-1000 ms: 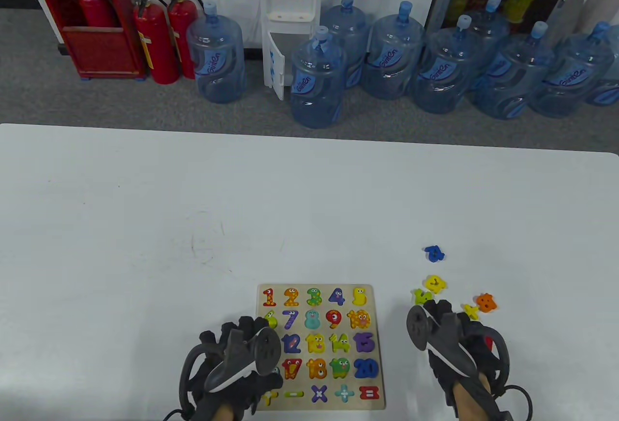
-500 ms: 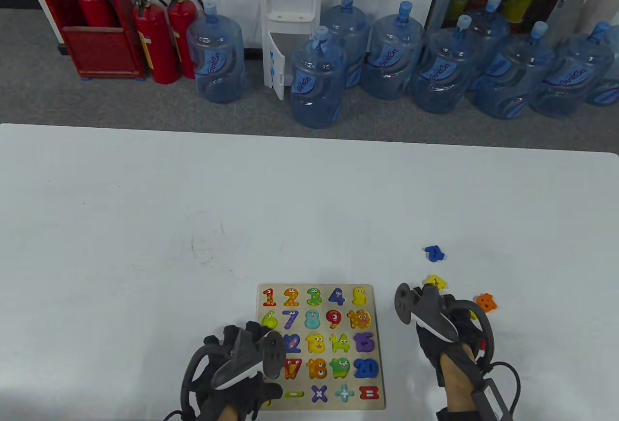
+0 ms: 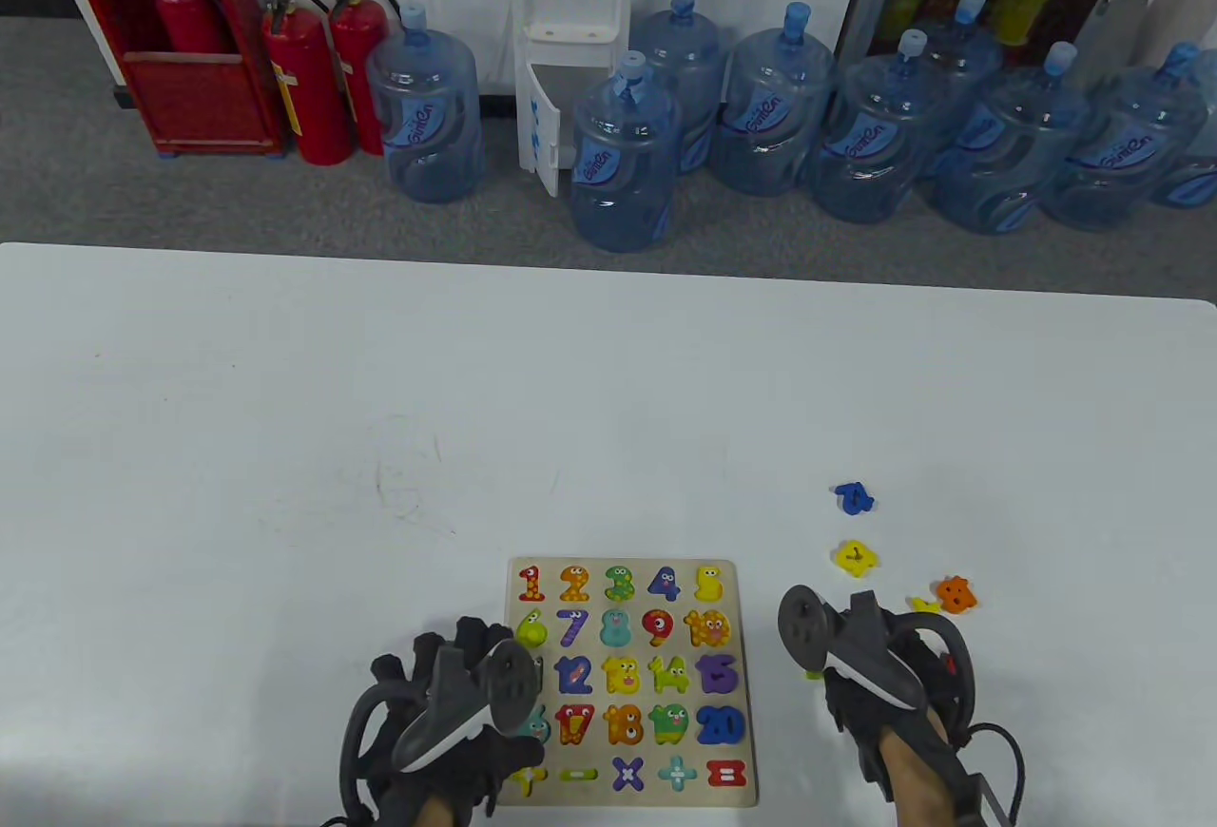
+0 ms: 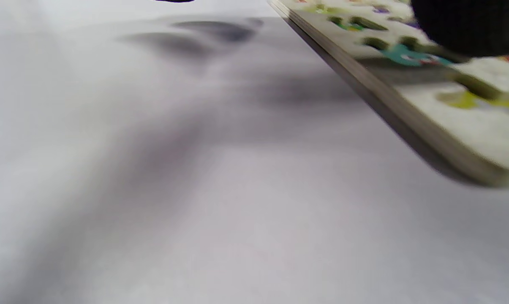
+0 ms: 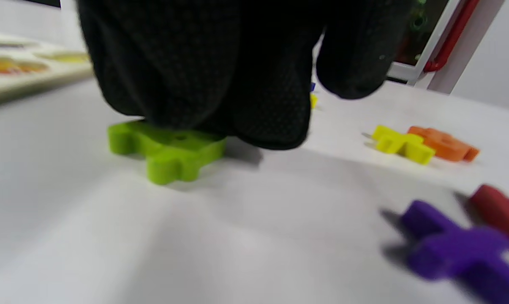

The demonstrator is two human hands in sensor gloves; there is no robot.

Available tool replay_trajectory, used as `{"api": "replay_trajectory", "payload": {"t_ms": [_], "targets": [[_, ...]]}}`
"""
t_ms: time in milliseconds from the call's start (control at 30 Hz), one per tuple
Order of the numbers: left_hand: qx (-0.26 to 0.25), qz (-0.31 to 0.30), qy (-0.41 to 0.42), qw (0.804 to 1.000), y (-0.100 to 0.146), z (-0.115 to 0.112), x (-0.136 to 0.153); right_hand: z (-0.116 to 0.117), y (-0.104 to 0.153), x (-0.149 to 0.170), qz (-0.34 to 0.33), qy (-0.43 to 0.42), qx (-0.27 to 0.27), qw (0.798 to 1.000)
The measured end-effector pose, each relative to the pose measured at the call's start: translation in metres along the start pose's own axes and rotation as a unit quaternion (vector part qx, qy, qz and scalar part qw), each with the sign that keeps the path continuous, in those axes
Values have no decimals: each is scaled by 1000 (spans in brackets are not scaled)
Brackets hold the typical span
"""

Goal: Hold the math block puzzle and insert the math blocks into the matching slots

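The wooden puzzle board [image 3: 747, 675] lies near the table's front edge, most slots filled with coloured numbers and signs. My left hand [image 3: 456, 670] rests over its left edge; in the left wrist view a gloved finger [image 4: 469, 25] presses on top of the board [image 4: 482, 131]. My right hand [image 3: 860, 665] is just right of the board. Its fingers [image 5: 220, 84] press down on a lime-green block [image 5: 170, 152] that lies flat on the table; only a sliver of that block [image 3: 814, 673] shows in the table view.
Loose blocks lie right of the board: blue [image 3: 854, 498], yellow [image 3: 855, 558], orange [image 3: 956, 593] and a small yellow one [image 3: 922, 605]. The right wrist view also shows a purple block [image 5: 453, 249] and a red one [image 5: 497, 207] close by. Water bottles stand beyond the table's far edge.
My right hand reached out to the green block, then drew back towards me with it under the fingers. My left hand shifted slightly left along the board's edge.
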State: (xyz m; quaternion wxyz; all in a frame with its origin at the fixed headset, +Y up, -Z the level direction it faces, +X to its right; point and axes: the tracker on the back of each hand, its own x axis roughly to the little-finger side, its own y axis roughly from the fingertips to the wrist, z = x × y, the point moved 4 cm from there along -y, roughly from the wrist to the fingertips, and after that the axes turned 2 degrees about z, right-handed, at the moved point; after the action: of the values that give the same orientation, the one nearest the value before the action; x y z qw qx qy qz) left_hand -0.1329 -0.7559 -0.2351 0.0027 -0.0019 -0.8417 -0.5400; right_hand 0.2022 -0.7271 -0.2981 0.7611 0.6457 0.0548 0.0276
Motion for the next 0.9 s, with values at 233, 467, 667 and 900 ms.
{"api": "replay_trajectory", "payload": {"t_ms": [233, 467, 667, 900], "targets": [[-26, 2, 21, 999, 2, 7, 5, 6, 14, -4, -8, 15, 26, 1000], [-22, -14, 19, 999, 2, 6, 0, 18, 10, -7, -11, -44, 53, 998], [-31, -22, 21, 999, 5, 7, -3, 16, 15, -20, -29, -14, 72, 997], [-30, -21, 22, 999, 6, 7, -2, 13, 15, -37, -51, 9, 69, 996]]}}
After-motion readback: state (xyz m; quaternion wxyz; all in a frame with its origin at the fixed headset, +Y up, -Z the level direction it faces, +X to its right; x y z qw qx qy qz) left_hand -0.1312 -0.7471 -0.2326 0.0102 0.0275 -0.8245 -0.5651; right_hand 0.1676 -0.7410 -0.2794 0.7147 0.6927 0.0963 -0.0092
